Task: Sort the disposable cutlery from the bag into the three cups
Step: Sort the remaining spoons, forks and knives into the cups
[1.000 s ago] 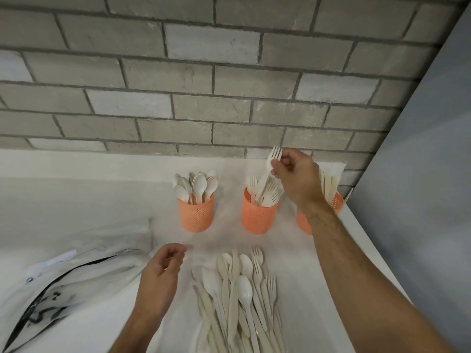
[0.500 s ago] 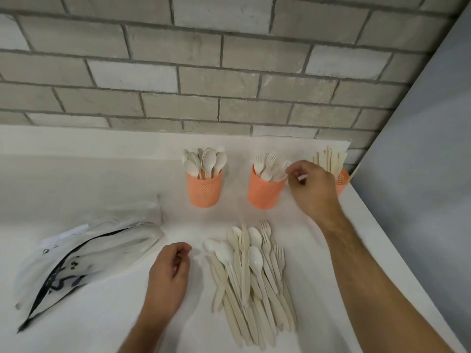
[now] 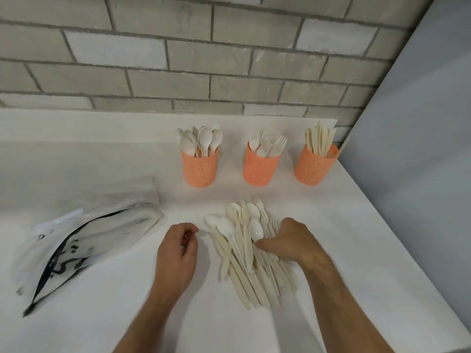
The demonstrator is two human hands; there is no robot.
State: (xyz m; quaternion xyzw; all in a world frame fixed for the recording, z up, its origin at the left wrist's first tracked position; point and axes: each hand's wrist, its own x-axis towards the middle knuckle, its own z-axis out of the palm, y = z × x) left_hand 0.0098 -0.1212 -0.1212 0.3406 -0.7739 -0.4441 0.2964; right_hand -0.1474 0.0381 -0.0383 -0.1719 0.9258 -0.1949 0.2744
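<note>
Three orange mesh cups stand in a row near the brick wall. The left cup (image 3: 199, 169) holds spoons, the middle cup (image 3: 260, 168) holds forks, the right cup (image 3: 314, 168) holds knives. A pile of cream cutlery (image 3: 244, 253) lies in front of them on the white counter. My right hand (image 3: 293, 242) rests on the pile's right side, fingertips touching pieces just below a white spoon (image 3: 255, 230); whether it grips one is hidden. My left hand (image 3: 178, 250) hovers left of the pile, fingers loosely curled, holding nothing.
A crumpled clear plastic bag (image 3: 84, 238) with black print lies at the left on the counter (image 3: 102, 314). A grey panel (image 3: 420, 149) borders the counter's right edge, close to the knife cup.
My right hand left the fork in the middle cup and came down from the cups onto the pile. The left hand stayed beside the pile. The view tilted down.
</note>
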